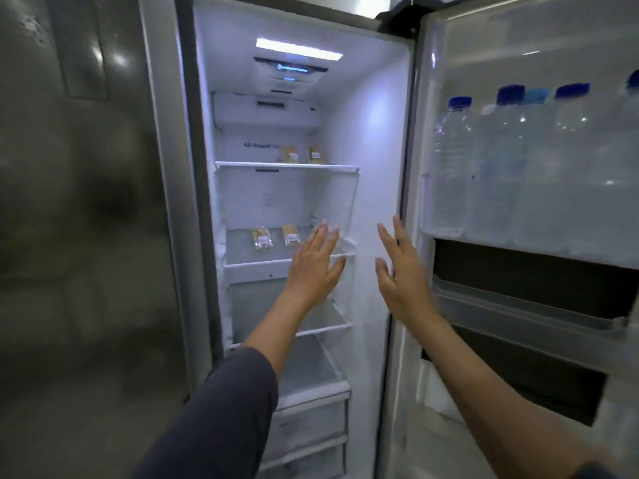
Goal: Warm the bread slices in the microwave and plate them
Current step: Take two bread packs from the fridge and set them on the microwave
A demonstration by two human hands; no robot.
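Observation:
The fridge stands open in front of me. On its middle shelf lie two clear bags of bread slices, one at the left and one beside it. Two more bread bags stand at the back of the upper shelf. My left hand reaches over the middle shelf's front edge, fingers spread, just right of the bags and holding nothing. My right hand is raised beside it in front of the fridge's right inner wall, fingers apart and empty.
The open fridge door hangs at the right, its top rack holding several water bottles with blue caps. The closed steel left door fills the left side. Lower shelves and drawers sit beneath my left arm.

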